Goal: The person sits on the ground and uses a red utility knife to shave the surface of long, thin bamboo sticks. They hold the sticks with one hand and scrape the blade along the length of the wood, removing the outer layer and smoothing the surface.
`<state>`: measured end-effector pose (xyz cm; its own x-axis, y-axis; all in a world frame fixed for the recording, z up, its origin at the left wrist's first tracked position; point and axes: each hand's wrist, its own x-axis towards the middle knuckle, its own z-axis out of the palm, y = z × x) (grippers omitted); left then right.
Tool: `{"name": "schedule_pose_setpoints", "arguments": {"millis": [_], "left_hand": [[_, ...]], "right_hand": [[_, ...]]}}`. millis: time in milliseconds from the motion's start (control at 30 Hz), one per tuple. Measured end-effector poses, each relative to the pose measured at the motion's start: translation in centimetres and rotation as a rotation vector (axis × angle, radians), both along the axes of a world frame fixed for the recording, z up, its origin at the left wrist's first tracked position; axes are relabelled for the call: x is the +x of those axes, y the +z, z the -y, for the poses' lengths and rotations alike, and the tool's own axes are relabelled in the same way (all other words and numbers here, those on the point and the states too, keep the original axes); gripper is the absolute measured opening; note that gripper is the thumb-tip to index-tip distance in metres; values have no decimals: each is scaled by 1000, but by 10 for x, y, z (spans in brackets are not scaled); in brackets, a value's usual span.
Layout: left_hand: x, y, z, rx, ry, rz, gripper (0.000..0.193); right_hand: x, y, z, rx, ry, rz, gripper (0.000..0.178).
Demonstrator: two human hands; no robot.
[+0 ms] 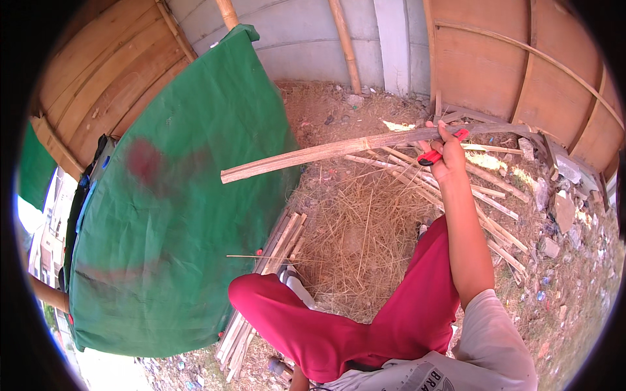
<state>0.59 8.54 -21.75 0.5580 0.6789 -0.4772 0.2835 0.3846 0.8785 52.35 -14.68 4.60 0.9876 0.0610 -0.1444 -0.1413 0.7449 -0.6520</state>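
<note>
My right hand (447,159) is raised out in front of me, its fingers closed round a long split bamboo strip (313,150). A red utility knife (429,158) with dark parts sits in the same grip, crossing under the strip. The strip's pale cut end points left, over the edge of a green sheet; its greyer end runs off to the right. Of my left arm only a small piece (299,379) shows at the lower edge, and the hand itself cannot be seen.
Straw-like shavings (355,238) cover the ground before my bent legs. Split bamboo lies in piles at right (486,195) and left (238,339). A large green sheet (189,215) hangs on my left, with another person's arm (49,293) beyond. Rubble (564,212) lies far right.
</note>
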Motion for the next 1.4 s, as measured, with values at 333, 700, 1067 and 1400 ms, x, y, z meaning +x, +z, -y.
{"name": "schedule_pose_setpoints", "arguments": {"millis": [333,700,1067,1400], "left_hand": [[-62,61,-122,438,146,219,60],[-64,30,16,41,186,128,78],[70,236,-43,1003,265,164,39],[227,278,-135,1091,-389,198,24]], "right_hand": [[0,-3,14,-42,44,100,32],[-10,7,3,1,26,64,28],[-2,0,8,-27,23,9,9],[31,-4,30,18,0,45,9]]}}
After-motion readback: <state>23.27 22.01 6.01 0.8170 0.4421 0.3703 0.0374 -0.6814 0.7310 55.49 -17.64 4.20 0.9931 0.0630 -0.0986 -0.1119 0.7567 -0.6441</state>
